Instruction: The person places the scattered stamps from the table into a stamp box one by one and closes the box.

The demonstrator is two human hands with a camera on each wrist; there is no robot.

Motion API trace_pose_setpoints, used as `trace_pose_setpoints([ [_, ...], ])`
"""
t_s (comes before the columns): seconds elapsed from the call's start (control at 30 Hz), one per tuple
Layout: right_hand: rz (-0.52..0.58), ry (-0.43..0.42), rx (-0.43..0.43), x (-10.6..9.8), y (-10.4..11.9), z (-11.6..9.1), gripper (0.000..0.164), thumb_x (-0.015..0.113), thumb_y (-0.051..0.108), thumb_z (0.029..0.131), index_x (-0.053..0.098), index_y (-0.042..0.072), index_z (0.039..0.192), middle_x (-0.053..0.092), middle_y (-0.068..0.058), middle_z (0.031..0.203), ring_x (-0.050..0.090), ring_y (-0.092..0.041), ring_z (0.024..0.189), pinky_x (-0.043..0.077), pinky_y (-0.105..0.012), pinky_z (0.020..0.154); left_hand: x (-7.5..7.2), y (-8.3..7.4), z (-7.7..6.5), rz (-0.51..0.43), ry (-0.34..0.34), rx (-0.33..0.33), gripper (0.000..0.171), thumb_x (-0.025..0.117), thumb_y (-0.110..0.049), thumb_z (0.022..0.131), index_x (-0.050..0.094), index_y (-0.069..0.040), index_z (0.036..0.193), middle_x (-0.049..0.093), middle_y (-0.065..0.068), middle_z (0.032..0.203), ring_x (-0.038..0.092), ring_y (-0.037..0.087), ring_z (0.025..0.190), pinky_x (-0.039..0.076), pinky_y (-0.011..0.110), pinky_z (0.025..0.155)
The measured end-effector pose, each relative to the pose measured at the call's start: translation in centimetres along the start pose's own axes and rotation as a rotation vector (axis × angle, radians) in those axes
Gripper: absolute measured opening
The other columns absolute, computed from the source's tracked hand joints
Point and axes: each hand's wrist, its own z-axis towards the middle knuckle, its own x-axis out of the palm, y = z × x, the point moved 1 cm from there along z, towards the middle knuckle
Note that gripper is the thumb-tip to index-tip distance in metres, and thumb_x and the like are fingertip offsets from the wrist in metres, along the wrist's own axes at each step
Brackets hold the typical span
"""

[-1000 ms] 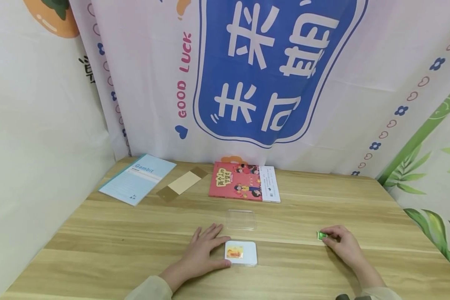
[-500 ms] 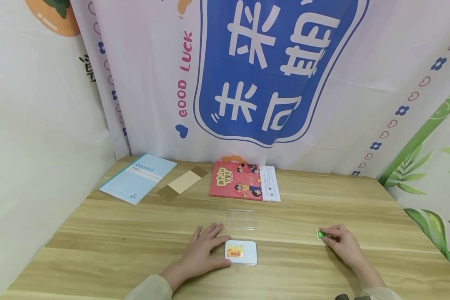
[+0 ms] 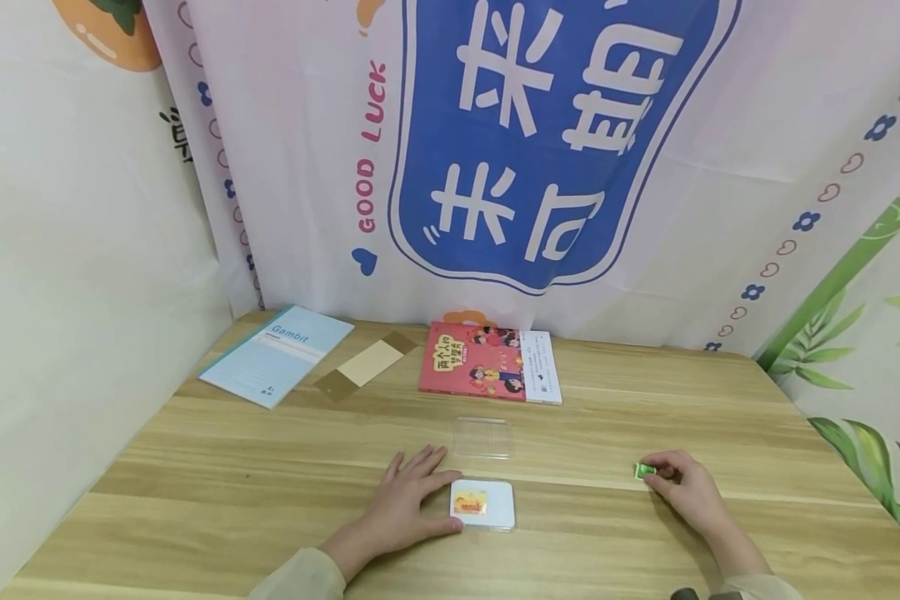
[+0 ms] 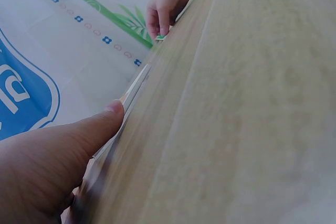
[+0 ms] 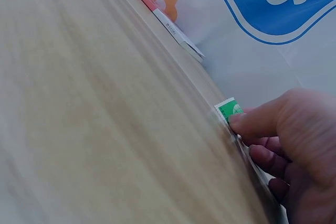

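"One table (image 3: 195, 500). Hands?"
"The left hand (image 3: 403, 502) lies with fingers spread; the right hand (image 3: 692, 493), well apart, is curled in a pinch."
"What's by the left thumb?"
"A white card (image 3: 500, 505), its left edge touched by the thumb, with a yellow picture (image 3: 469, 502) at that end."
"And in the pinch?"
"A green stamp (image 5: 226, 108), on or just above the table; I can't tell which."

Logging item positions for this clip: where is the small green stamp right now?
In the head view, the green stamp is on the right side, pinched in the right hand, to the right of the white card and the left hand.
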Motion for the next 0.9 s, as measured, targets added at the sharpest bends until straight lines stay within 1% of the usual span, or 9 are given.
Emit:
trace_pose_setpoints([
  [0.27,0.046,0.003,0.022,0.03,0.15,0.13,0.02,0.059,0.0,0.075,0.057,-0.001,0.096,0.05,-0.006,0.078,0.044,-0.014,0.068,0.04,-0.021,0.054,-0.09,-0.09,0.05,0.003,-0.003,0.002,0.066,0.055,-0.06,0.07,0.051,-0.019,0.121,0.029,0.009,0.137,0.018,0.027,0.126,0.0,0.051,0.098],
  [0.37,0.069,0.028,0.03,-0.09,0.42,0.13,0.023,0.06,0.002,0.076,0.057,-0.002,0.099,0.051,-0.006,0.078,0.043,-0.013,0.065,0.039,-0.021,0.052,-0.11,-0.13,0.06,0.002,-0.002,0.0,0.066,0.055,-0.06,0.07,0.051,-0.018,0.121,0.029,0.009,0.137,0.018,0.026,0.126,0.0,0.051,0.098],
  [0.5,0.1,0.07,0.045,-0.27,0.76,0.06,0.028,0.061,0.006,0.078,0.057,-0.005,0.104,0.053,-0.006,0.081,0.042,-0.014,0.065,0.038,-0.021,0.051,-0.14,-0.17,0.09,-0.001,-0.004,0.0,0.066,0.055,-0.059,0.07,0.051,-0.018,0.121,0.029,0.009,0.137,0.018,0.026,0.126,0.0,0.051,0.098],
  [0.57,0.108,0.084,0.046,-0.31,0.84,0.04,0.028,0.061,0.006,0.078,0.057,-0.006,0.103,0.053,-0.007,0.081,0.042,-0.014,0.064,0.038,-0.021,0.05,-0.16,-0.2,0.09,-0.005,-0.003,0.001,0.066,0.055,-0.059,0.07,0.051,-0.018,0.121,0.029,0.009,0.137,0.018,0.026,0.126,0.0,0.051,0.098],
  [0.73,0.12,0.081,0.041,-0.31,0.92,0.13,0.025,0.062,0.004,0.077,0.06,-0.005,0.1,0.053,-0.006,0.08,0.042,-0.013,0.063,0.037,-0.021,0.05,-0.14,-0.24,-0.01,-0.011,-0.009,0.012,0.065,0.056,-0.058,0.07,0.052,-0.016,0.121,0.03,0.01,0.136,0.019,0.028,0.125,0.001,0.052,0.097],
  [0.9,0.139,0.089,0.026,-0.25,0.89,0.18,0.026,0.062,0.006,0.078,0.059,-0.004,0.101,0.052,-0.006,0.077,0.042,-0.013,0.063,0.038,-0.022,0.05,-0.06,-0.16,-0.08,-0.009,-0.023,0.025,0.065,0.056,-0.058,0.071,0.052,-0.015,0.12,0.031,0.012,0.135,0.021,0.03,0.124,0.002,0.054,0.097],
])
